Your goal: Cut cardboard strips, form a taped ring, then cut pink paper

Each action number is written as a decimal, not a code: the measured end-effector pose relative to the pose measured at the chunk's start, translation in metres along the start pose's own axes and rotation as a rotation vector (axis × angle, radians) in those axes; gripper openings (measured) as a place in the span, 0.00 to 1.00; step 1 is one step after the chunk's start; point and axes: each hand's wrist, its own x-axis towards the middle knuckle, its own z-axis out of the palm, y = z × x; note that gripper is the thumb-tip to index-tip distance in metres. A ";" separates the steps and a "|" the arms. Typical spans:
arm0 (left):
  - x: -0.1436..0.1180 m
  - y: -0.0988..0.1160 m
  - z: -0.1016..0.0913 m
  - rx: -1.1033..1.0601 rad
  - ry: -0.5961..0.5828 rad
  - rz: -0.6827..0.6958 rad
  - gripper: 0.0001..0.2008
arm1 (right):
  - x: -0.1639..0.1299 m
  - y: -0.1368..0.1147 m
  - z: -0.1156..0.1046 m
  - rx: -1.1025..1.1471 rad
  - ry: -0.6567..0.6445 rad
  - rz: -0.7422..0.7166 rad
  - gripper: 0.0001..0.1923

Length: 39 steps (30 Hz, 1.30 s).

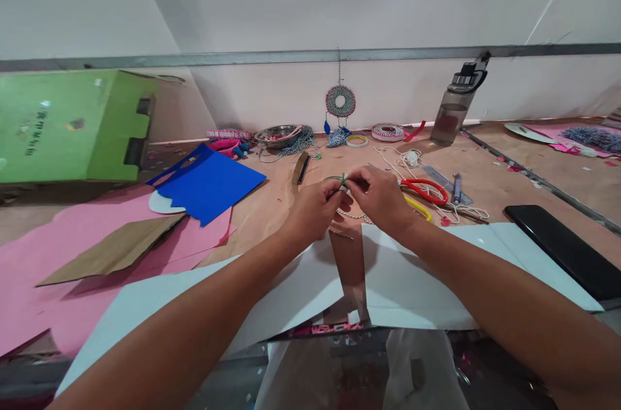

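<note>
A: Head view, quick log. Left hand and right hand meet over mid-bench, fingertips pinched together on a small ring w/ twine on it. Both hands closed on that ring, left gripping one side, right the other.

B: Where's the ring sit exactly?

A: Held just above the bench, between the two hands, slightly beyond the white sheets. Loose twisted twine trails under it onto the bench. How much of the ring is wrapped: can't tell, fingers cover it.

B: Step in hand?

A: Judged as wrapping or tying twine round the ring. A finished wrapped hoop hangs on the back wall; another wound ring lies near the water bottle.

B: Next move needs?

A: Likely steady tension, one hand anchoring the ring while the other feeds twine. Red-handled scissors lie just beside the right hand. Blue card and pink paper well left, phone right.
</note>
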 end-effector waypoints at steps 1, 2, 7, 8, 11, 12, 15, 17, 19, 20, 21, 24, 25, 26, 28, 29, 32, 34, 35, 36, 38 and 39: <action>0.000 0.000 0.000 0.003 0.003 0.000 0.09 | 0.000 0.000 0.000 0.007 -0.002 -0.009 0.06; 0.000 0.001 0.000 0.010 0.005 0.002 0.09 | 0.000 -0.001 0.000 0.008 -0.004 -0.015 0.05; 0.001 -0.002 0.000 0.048 -0.001 0.021 0.10 | -0.001 0.000 0.001 -0.023 -0.005 -0.005 0.06; 0.001 -0.002 0.000 0.051 -0.003 0.025 0.10 | -0.001 0.001 0.002 -0.027 -0.002 0.000 0.06; 0.001 -0.004 0.000 0.045 -0.015 0.020 0.09 | 0.000 0.003 0.002 -0.026 0.006 0.018 0.06; 0.001 -0.004 0.000 0.034 -0.019 0.016 0.09 | 0.000 0.003 0.002 -0.020 0.004 0.019 0.06; 0.001 -0.005 0.000 0.016 -0.013 0.010 0.09 | 0.001 0.002 0.001 0.000 -0.010 0.014 0.05; 0.001 -0.005 0.000 0.034 -0.003 0.012 0.10 | 0.001 0.001 0.000 0.002 -0.010 0.014 0.05; 0.001 -0.004 0.000 0.065 0.003 0.027 0.10 | 0.001 0.000 0.000 -0.003 -0.007 0.016 0.05; 0.001 -0.003 0.000 0.077 0.001 0.036 0.10 | 0.001 0.000 0.000 -0.006 -0.004 0.019 0.05; 0.001 -0.003 0.000 0.084 0.000 0.043 0.10 | 0.001 -0.001 0.000 -0.009 0.001 0.025 0.06; 0.001 -0.002 0.000 0.066 -0.013 0.035 0.09 | 0.001 -0.001 0.000 -0.002 0.011 0.048 0.06; 0.000 -0.003 0.000 0.047 -0.016 0.026 0.09 | 0.001 -0.001 0.000 0.004 0.014 0.055 0.06; 0.000 -0.003 0.000 0.026 -0.019 0.018 0.09 | 0.001 -0.001 -0.001 0.014 0.015 0.059 0.06; 0.001 -0.004 0.000 -0.012 -0.020 0.005 0.10 | 0.001 -0.002 -0.001 0.038 0.009 0.061 0.05; 0.001 -0.005 0.000 -0.022 -0.018 0.002 0.10 | 0.001 -0.003 -0.002 0.048 0.006 0.062 0.05; 0.001 -0.006 0.000 -0.022 -0.011 0.003 0.10 | 0.001 -0.003 -0.002 0.062 0.002 0.070 0.05; 0.001 -0.006 0.000 -0.027 -0.019 0.005 0.10 | 0.001 -0.003 -0.001 0.056 0.004 0.082 0.05; 0.001 -0.006 0.000 -0.033 -0.026 0.003 0.10 | 0.001 -0.003 -0.001 0.052 0.007 0.087 0.05; 0.000 -0.006 0.000 -0.039 -0.032 0.003 0.10 | 0.001 -0.002 -0.001 0.048 0.011 0.089 0.05; 0.000 -0.004 -0.001 -0.039 -0.032 0.004 0.09 | 0.001 -0.002 -0.001 0.048 0.014 0.089 0.05; 0.000 -0.002 -0.002 -0.036 -0.025 0.004 0.09 | 0.001 -0.001 -0.001 0.055 0.011 0.088 0.05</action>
